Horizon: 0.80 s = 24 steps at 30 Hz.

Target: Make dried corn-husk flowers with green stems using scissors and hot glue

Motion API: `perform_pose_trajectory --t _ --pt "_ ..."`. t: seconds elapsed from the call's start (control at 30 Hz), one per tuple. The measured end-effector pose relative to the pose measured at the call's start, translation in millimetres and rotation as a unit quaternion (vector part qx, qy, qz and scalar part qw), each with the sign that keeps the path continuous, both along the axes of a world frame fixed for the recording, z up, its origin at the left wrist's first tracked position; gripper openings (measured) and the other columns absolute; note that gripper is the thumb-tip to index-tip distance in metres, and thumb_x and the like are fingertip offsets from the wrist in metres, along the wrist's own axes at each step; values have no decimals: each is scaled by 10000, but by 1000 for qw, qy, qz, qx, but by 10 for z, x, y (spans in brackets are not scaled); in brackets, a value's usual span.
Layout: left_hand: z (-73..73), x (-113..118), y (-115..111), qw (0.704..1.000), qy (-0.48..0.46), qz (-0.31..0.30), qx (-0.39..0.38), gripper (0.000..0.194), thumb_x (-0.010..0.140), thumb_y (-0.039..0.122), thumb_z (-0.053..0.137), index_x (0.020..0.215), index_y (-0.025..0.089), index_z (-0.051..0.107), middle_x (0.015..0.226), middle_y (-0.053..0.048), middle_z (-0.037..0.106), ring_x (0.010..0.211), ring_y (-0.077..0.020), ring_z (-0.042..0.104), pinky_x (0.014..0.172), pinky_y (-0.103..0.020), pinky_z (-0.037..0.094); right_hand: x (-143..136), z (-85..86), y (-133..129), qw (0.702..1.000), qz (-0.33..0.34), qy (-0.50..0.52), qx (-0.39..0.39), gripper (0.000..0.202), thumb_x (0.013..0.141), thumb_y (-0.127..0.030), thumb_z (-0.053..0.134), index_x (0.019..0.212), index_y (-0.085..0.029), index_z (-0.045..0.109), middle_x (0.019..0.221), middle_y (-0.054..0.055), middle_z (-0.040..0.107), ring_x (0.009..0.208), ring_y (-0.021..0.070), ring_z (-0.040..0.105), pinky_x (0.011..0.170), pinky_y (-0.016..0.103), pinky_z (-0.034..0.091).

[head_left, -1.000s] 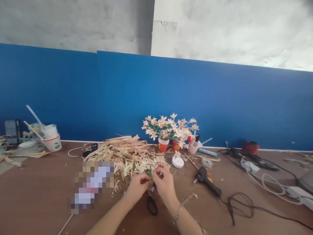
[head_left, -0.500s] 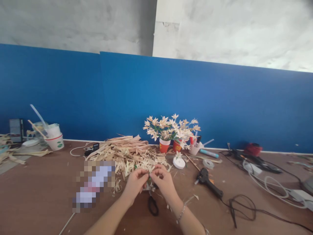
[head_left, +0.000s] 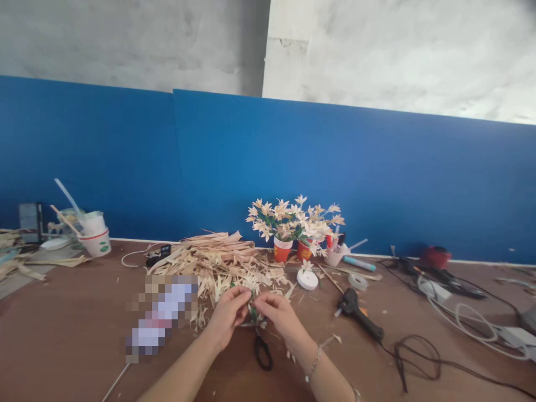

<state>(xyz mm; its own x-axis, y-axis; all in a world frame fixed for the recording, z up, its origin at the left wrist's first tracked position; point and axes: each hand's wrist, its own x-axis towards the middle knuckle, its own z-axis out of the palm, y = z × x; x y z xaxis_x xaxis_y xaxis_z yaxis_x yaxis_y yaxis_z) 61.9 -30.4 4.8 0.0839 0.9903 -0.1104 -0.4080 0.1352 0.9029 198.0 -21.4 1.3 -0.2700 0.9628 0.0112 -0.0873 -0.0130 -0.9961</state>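
Note:
My left hand (head_left: pixel 229 314) is closed in a pinch on a small green piece, seen at its thumb and fingertips. My right hand (head_left: pixel 280 314) has its thumb and fingers pressed together close beside it; whatever it pinches is too small to make out. Just beyond both hands spreads a pile of pale dried strips (head_left: pixel 218 262). Black-handled scissors (head_left: pixel 263 353) lie below and between the hands, their blades largely hidden under scraps. Behind the pile, pale flowers on green stems stand in a red cup (head_left: pixel 282 251) and a second red cup (head_left: pixel 305 249).
To the right are a white roll (head_left: pixel 307 280), a clear tape roll (head_left: pixel 357 281), a black glue gun (head_left: pixel 360 315) with its cord, and white cables. A blurred-out device (head_left: pixel 161 318) lies left of my hands. A white cup (head_left: pixel 96 244) stands at the far left.
My hands have moved slightly apart at the fingertips, and the green piece at my left fingertips shows more clearly. The rest of the view has shifted only slightly.

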Motion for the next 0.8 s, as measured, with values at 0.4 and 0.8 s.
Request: perform_pose_trajectory --t 0.4,0.8 --pt "18 -25 -13 999 22 -34 0 227 638 330 661 669 146 531 432 55 490 382 -36 386 360 -142 146 4 8 -48 992 62 68 -84 314 605 -402 713 643 -114 592 655 40 660 418 68 534 351 152 237" --pt "-49 -21 12 999 9 -23 26 174 659 278 647 673 151 529 472 57 494 407 -43 405 372 -142 215 -53 -39 -7 998 -8 28 -55 335 527 -403 735 599 -124 564 510 -12 605 369 63 493 377 174 345"
